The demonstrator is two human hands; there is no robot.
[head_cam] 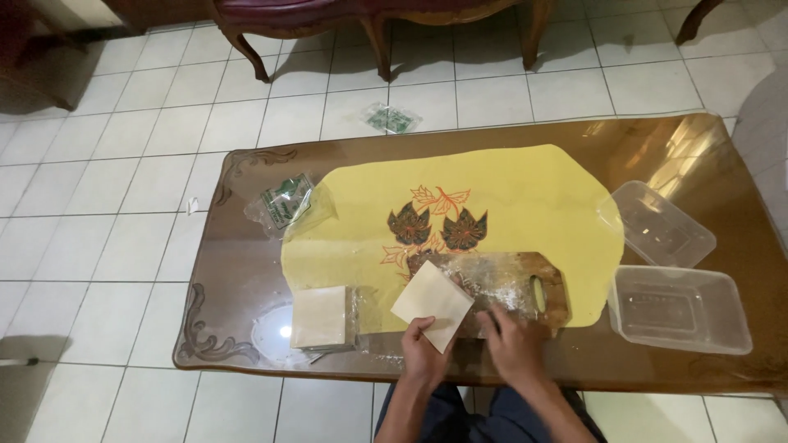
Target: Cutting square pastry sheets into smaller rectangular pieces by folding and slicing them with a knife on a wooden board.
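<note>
At the desk's (246,271) six o'clock edge, the left hand (424,354) pinches a pale square wrapper (431,301) while the right hand (513,344) rests flat, released, on the wooden board (552,289).

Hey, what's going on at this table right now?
A person sits at a glass-topped wooden table. Their left hand holds a thin square pastry sheet by its near edge, while the right hand rests on the floured wooden cutting board. A stack of similar sheets lies to the left. The board sits on a yellow cloth with a leaf design. Two clear plastic containers stand at the right, and a clear plastic wrapper lies at the far left.
</note>
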